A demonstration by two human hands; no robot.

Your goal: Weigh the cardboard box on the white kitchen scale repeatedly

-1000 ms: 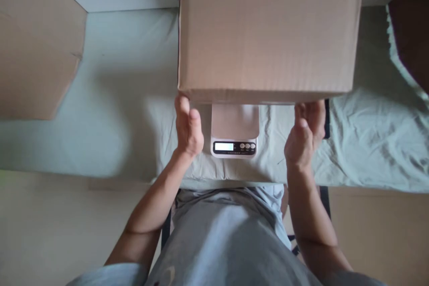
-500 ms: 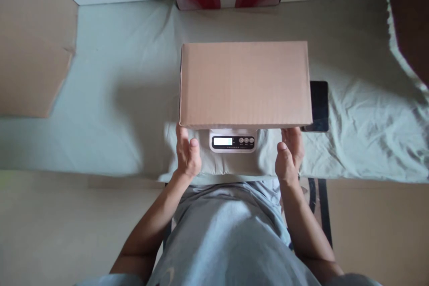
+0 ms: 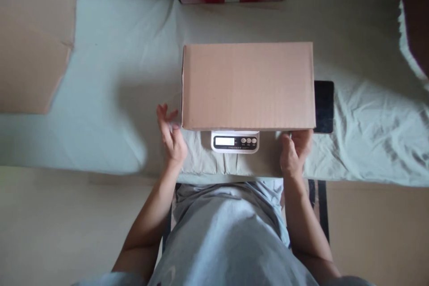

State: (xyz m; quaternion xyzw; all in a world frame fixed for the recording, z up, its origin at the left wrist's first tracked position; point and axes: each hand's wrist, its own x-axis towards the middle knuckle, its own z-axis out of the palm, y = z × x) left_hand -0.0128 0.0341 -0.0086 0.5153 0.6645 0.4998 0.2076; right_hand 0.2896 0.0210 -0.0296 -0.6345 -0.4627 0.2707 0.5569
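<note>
At the near edge of the cloth-covered desk [image 3: 110, 76], a plain brown corrugated cardboard box [image 3: 248, 86] rests on a small white digital scale [image 3: 235, 141]. It looks stiff and light, best gripped at its short ends. The left hand [image 3: 171, 136] hovers spread beside it; the right hand [image 3: 295, 152] curls under its near corner, touching.

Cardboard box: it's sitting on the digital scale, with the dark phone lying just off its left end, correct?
Not quite. The cardboard box does sit on the digital scale, but the head view shows the dark phone off its right end, near the right hand.
</note>
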